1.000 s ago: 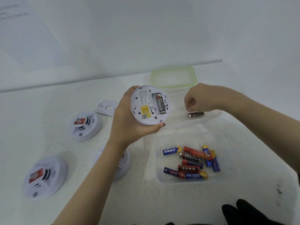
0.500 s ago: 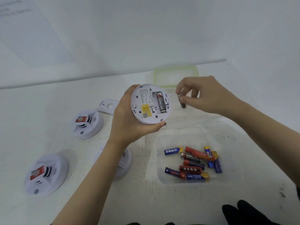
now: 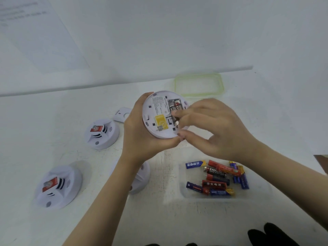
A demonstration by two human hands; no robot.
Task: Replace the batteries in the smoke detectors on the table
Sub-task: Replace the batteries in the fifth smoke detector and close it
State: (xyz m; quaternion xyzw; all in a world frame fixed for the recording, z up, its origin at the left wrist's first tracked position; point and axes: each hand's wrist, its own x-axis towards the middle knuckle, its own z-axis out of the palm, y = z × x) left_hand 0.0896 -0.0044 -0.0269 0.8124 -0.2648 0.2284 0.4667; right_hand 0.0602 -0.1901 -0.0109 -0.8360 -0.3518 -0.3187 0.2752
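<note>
The held smoke detector shows a white back with a yellow sticker, the resting detectors are white with red labels, the loose batteries blue, red and black, the lid green-rimmed.

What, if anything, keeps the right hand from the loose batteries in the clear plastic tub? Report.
Probably yes: the tub sits open close by the right hand, its green-rimmed lid set aside. Only the battery its fingers pinch at the white round smoke detector occupies it.
</note>
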